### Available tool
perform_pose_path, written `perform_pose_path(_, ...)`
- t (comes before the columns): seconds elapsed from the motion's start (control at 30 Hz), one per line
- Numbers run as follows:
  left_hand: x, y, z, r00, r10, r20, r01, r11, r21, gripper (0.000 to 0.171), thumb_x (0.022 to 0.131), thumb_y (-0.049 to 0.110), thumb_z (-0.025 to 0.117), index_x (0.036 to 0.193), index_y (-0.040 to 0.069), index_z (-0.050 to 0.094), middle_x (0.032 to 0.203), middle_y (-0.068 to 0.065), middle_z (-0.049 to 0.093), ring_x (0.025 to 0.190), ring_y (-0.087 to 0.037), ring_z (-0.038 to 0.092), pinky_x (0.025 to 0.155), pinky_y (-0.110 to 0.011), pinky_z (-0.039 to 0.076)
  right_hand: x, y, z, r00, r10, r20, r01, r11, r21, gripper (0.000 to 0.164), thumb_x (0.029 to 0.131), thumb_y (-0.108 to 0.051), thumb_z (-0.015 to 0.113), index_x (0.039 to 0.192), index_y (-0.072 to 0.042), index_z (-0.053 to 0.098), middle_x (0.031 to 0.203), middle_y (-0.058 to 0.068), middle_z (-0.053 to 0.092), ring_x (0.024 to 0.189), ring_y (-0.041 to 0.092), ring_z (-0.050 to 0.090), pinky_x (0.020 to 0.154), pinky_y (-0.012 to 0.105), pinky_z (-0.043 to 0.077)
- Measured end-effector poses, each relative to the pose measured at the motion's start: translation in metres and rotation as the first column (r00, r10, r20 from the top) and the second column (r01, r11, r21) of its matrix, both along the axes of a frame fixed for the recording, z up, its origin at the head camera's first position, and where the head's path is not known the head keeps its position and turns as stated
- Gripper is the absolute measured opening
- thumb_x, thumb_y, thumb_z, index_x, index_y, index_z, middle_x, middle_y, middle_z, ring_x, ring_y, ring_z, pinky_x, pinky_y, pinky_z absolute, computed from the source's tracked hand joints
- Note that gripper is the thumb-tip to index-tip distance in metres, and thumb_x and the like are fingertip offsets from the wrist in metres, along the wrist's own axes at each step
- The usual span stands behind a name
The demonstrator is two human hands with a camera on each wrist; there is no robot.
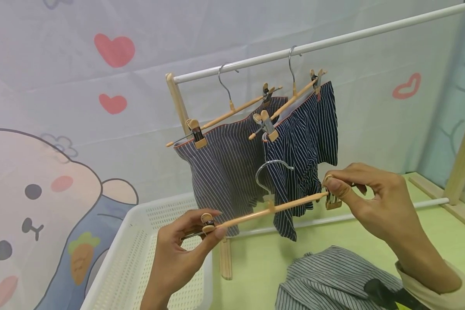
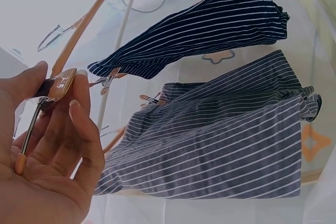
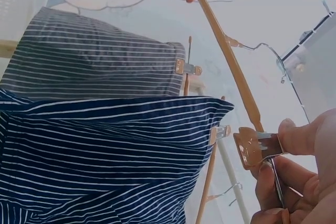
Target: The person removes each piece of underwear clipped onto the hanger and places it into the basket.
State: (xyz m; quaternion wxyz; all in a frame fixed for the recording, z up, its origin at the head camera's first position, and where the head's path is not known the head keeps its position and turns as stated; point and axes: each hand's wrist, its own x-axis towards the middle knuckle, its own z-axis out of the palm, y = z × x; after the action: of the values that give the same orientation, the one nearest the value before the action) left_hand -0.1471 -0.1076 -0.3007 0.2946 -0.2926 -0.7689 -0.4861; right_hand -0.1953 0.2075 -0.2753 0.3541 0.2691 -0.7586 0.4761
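Both hands hold an orange clip hanger (image 1: 252, 216) by its two end clips, its metal hook pointing up and no garment on it. My left hand (image 1: 182, 249) pinches the left clip (image 1: 208, 223) between thumb and fingers. At the other end my right hand (image 1: 379, 202) pinches the right clip (image 1: 333, 200). Behind the hanger, a grey striped garment (image 1: 224, 172) and a navy striped garment (image 1: 294, 146) hang from similar clip hangers on a white rail (image 1: 325, 43). Another grey striped garment (image 1: 329, 275) lies crumpled on the table below my right hand.
A white plastic basket (image 1: 120, 249) stands at the left. The rail's wooden posts (image 1: 177, 101) rise from the pale green table (image 1: 252, 267), and a lower white bar (image 1: 341, 218) runs across behind my hands. A cartoon-printed cloth (image 1: 139, 163) forms the backdrop.
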Motion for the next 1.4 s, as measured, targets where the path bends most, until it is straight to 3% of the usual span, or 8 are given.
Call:
perform_pose_path(0.17,0.000,0.000,0.000,1.000,-0.009,-0.008,0.009,1.000,-0.001,0.024,0.082,0.003,0.071,0.104,0.009,0.066,0.090,-0.011,0.070,0.074,-0.018,0.066,0.064,-0.030,0.057,0.000,0.000,0.001,1.000,-0.005,0.019,0.004,1.000,0.024,0.019,0.081,-0.002,0.071,0.096,-0.012,0.075,0.079,-0.013,0.065,0.069,0.008,0.045,0.061,0.020,0.033)
perform_pose_path(0.5,-0.001,0.000,-0.001,1.000,-0.007,-0.002,0.007,1.000,-0.003,0.024,0.081,0.004,0.071,0.105,0.009,0.066,0.088,-0.008,0.069,0.073,-0.018,0.065,0.064,-0.030,0.057,-0.002,0.001,0.001,0.999,-0.014,-0.040,0.018,0.996,0.091,0.020,0.080,-0.001,0.070,0.097,-0.012,0.074,0.078,-0.015,0.060,0.069,0.007,0.043,0.060,0.020,0.033)
perform_pose_path(0.77,0.000,0.000,-0.001,1.000,-0.022,0.023,0.022,1.000,-0.008,0.027,0.082,0.004,0.071,0.108,0.010,0.065,0.089,-0.008,0.069,0.078,-0.018,0.066,0.069,-0.031,0.057,-0.003,0.005,0.001,0.999,-0.038,-0.038,0.042,0.992,0.120,0.021,0.081,-0.002,0.070,0.098,-0.014,0.074,0.079,-0.017,0.059,0.071,0.005,0.043,0.061,0.019,0.032)
perform_pose_path(0.93,0.000,0.002,-0.001,0.998,-0.058,0.020,0.059,0.998,-0.009,0.030,0.083,0.002,0.069,0.112,0.008,0.064,0.092,-0.010,0.070,0.081,-0.019,0.066,0.068,-0.032,0.057,-0.006,0.012,0.001,0.997,-0.079,-0.018,0.081,0.986,0.148,0.018,0.083,-0.004,0.069,0.097,-0.015,0.073,0.082,-0.021,0.059,0.073,0.004,0.044,0.063,0.018,0.032)
perform_pose_path(1.2,-0.003,0.007,-0.006,0.989,-0.148,0.029,0.148,0.989,0.002,0.029,0.087,-0.003,0.062,0.116,0.001,0.058,0.096,-0.016,0.068,0.079,-0.020,0.066,0.068,-0.033,0.058,-0.010,0.016,0.001,0.994,-0.113,-0.007,0.112,0.971,0.210,0.016,0.088,-0.013,0.066,0.101,-0.018,0.073,0.088,-0.017,0.063,0.082,0.000,0.049,0.067,0.018,0.037)
perform_pose_path(1.4,-0.004,0.013,-0.006,0.992,-0.123,0.004,0.123,0.992,0.027,0.024,0.087,-0.002,0.062,0.110,-0.002,0.058,0.096,-0.017,0.067,0.077,-0.020,0.066,0.067,-0.032,0.058,-0.011,0.015,0.002,0.988,-0.149,0.037,0.136,0.963,0.230,0.022,0.090,-0.018,0.064,0.110,-0.022,0.070,0.096,-0.019,0.061,0.089,0.001,0.049,0.072,0.026,0.037)
